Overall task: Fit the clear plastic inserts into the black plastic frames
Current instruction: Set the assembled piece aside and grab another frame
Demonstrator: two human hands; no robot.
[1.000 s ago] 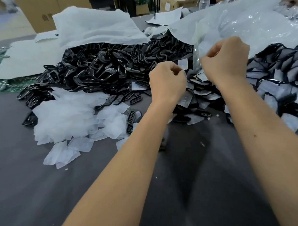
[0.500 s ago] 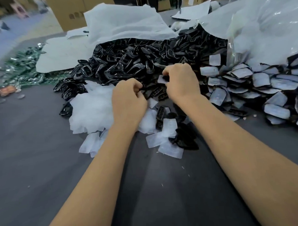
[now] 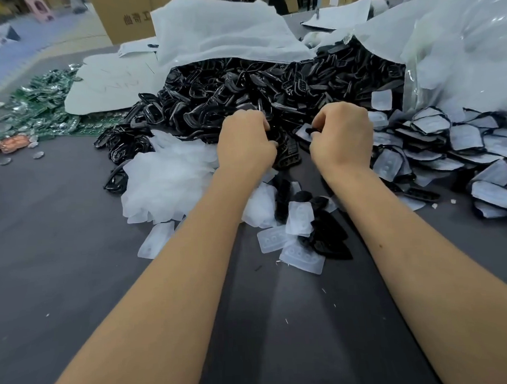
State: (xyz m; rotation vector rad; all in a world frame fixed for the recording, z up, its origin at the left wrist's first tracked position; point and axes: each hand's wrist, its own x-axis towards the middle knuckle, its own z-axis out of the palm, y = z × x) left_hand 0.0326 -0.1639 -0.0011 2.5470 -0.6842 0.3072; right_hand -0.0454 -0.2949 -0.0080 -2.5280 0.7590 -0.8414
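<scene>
Left hand [image 3: 244, 143] and right hand [image 3: 341, 135] each grip a black frame [image 3: 288, 152] between them.

Glossy black plastic frames [image 3: 242, 87], frosted clear inserts [image 3: 170, 178] (translucent), matt grey table [image 3: 61, 272]

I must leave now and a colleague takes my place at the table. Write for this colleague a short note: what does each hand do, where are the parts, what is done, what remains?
Left hand: fingers curled at the edge of the black frame heap; what it grips is hidden.
Right hand: curled, pinching a black frame with a clear insert.
Parts: loose clear inserts piled on the left of the dark table, a few more near the wrists.
Done: fitted frames lie spread on the right.
Left: the large heap of empty frames, still far from finished.
</scene>
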